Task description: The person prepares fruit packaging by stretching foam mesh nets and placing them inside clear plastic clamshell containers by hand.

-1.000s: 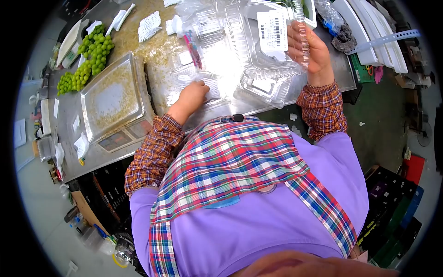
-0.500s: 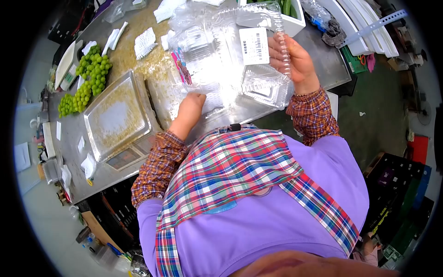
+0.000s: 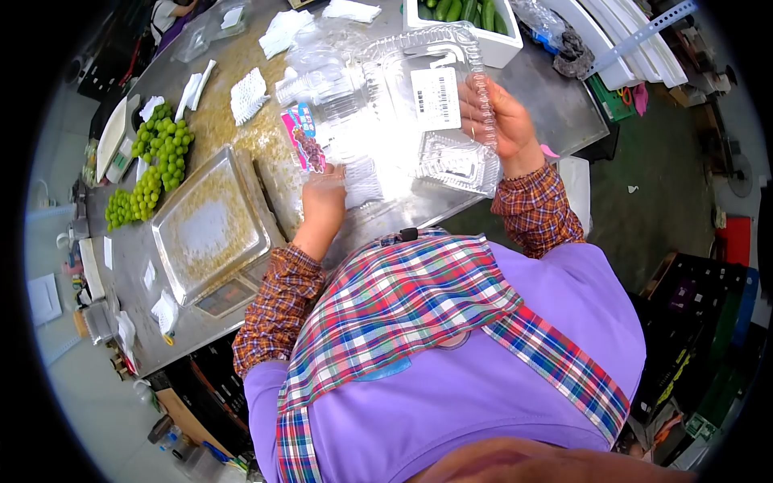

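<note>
Head view: a clear plastic clamshell container (image 3: 390, 84) is raised between the person's two hands over the near part of a metal tabletop (image 3: 568, 113). The right hand (image 3: 501, 121) is partly open and has hold of the container at its right rim, the fingers extended behind the transparent wall. The left hand (image 3: 324, 201) is curled nearly closed at the container's lower left, its fingertips directly below a bright pink and blue label (image 3: 303, 138) printed with grapes; whether they grip the plastic edge cannot be told. A white barcode label (image 3: 436, 98) is affixed to the container's right-hand panel, just beside the right fingers. Glare obscures the middle of the plastic. A ribbed clear tray (image 3: 457, 161) shows below the barcode label, near the tabletop's front edge; whether it is a separate piece cannot be determined. Left of the left hand sits a metal-topped box (image 3: 211, 213), its upper face marked with brownish staining. Beyond that box lie bunches of green grapes (image 3: 167, 153), beside a white scale (image 3: 121, 141). A white foam net (image 3: 250, 97) lies flat between the grapes and the container. Past the right hand, a white box (image 3: 506, 50) contains cucumbers (image 3: 452, 10). The person wears a plaid apron (image 3: 403, 314) and checked oversleeves (image 3: 538, 201).
</note>
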Tool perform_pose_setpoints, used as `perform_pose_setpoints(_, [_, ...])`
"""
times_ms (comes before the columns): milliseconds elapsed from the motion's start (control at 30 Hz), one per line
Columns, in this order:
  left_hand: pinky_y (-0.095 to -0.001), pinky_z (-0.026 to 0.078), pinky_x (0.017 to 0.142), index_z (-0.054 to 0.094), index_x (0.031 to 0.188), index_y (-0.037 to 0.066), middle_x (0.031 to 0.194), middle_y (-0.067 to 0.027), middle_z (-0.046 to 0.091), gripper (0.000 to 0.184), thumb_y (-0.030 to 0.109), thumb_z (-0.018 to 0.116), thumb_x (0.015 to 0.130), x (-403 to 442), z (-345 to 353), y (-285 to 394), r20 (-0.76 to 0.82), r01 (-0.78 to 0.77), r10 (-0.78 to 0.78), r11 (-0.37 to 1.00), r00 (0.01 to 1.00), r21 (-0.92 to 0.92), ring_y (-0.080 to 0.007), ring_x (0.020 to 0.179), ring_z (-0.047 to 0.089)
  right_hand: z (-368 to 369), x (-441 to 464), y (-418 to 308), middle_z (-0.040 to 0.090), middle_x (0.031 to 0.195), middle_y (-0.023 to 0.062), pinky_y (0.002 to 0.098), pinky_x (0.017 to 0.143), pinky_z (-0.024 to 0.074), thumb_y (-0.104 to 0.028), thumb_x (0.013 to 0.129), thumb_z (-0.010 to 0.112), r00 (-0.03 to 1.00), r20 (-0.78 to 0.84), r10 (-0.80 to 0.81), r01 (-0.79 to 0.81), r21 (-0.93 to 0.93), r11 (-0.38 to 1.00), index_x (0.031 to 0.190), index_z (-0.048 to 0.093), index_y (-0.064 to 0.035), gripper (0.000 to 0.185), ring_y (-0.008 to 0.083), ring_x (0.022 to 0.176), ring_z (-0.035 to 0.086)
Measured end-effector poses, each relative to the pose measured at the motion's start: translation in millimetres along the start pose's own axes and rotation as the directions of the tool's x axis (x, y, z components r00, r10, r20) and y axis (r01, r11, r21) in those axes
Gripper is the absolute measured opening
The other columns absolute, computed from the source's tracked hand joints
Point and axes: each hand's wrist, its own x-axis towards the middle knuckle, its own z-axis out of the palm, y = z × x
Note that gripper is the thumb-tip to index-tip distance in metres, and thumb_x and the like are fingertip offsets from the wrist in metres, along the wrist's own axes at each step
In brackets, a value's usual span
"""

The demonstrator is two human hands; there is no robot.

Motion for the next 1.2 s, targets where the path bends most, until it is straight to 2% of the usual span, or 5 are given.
perform_pose_setpoints(100, [-0.0428, 0.048, 0.072, 0.06, 0.092, 0.0, 0.094, -0.0141, 0.058, 0.021, 0.002, 0.061, 0.072, -5.0, 10.8, -2.8, 0.087, -0.009, 0.012, 0.999, 0.996, -0.034, -0.0341, 0.085, 0.055, 2.0, 1.1, 2.1, 0.042, 0.082, 0.002, 0.0221, 0.057, 0.0383, -0.024, 0.098, 0.051, 1.0, -0.016, -0.014, 0.014, -0.018, 1.0, 0.096, 0.053, -0.0032, 0.021, 0.0113, 0.074, 0.04])
perform_pose_setpoints(400, [-0.0454, 0.045, 0.077, 0.054, 0.1, -0.002, 0.099, -0.0193, 0.055, 0.028, 0.007, 0.066, 0.077, -7.2, -8.7, -12.9, -0.114, 0.263, -0.281, 0.953, 0.953, -0.152, -0.0391, 0.09, 0.052, -6.1, -3.8, -1.9, 0.04, 0.082, 0.0019, 0.0224, 0.056, 0.0365, -0.024, 0.098, 0.05, 0.998, -0.006, -0.058, 0.058, 0.012, 0.998, 0.092, 0.051, -0.0036, 0.021, 0.0119, 0.074, 0.04])
perform_pose_setpoints(533, [-0.0451, 0.046, 0.081, 0.053, 0.106, -0.002, 0.105, -0.0202, 0.055, 0.033, 0.009, 0.067, 0.078, -11.7, -4.5, -11.7, 0.174, 0.413, -0.389, 0.901, 0.905, -0.135, -0.0396, 0.096, 0.054, -4.1, -4.8, 0.3, 0.04, 0.081, 0.0022, 0.0222, 0.055, 0.0362, -0.024, 0.099, 0.049, 0.996, -0.073, -0.054, 0.055, 0.006, 0.998, 0.091, 0.051, -0.0038, 0.022, 0.0122, 0.074, 0.04])
perform_pose_setpoints(733, [-0.0432, 0.048, 0.079, 0.055, 0.101, 0.001, 0.103, -0.0179, 0.056, 0.024, 0.005, 0.064, 0.079, -11.4, -1.1, -10.8, 0.03, 0.246, -0.244, 0.96, 0.969, -0.132, -0.0373, 0.095, 0.055, -7.5, -4.3, 6.3, 0.04, 0.081, 0.0024, 0.0219, 0.055, 0.037, -0.024, 0.099, 0.048, 0.997, -0.056, -0.05, 0.052, 0.047, 0.998, 0.091, 0.051, -0.0039, 0.022, 0.0122, 0.073, 0.041])
perform_pose_setpoints(1200, [-0.0469, 0.052, 0.067, 0.061, 0.092, 0.002, 0.09, -0.0201, 0.06, 0.015, 0.006, 0.05, 0.082, -12.1, 39.3, -33.5, 0.387, 0.206, -0.172, 0.977, 0.906, -0.047, -0.0389, 0.077, 0.062, -10.4, -4.3, 11.0, 0.041, 0.083, 0.002, 0.0219, 0.055, 0.0379, -0.023, 0.1, 0.046, 0.997, -0.063, -0.049, 0.053, 0.06, 0.997, 0.094, 0.051, -0.0035, 0.021, 0.0119, 0.074, 0.04])
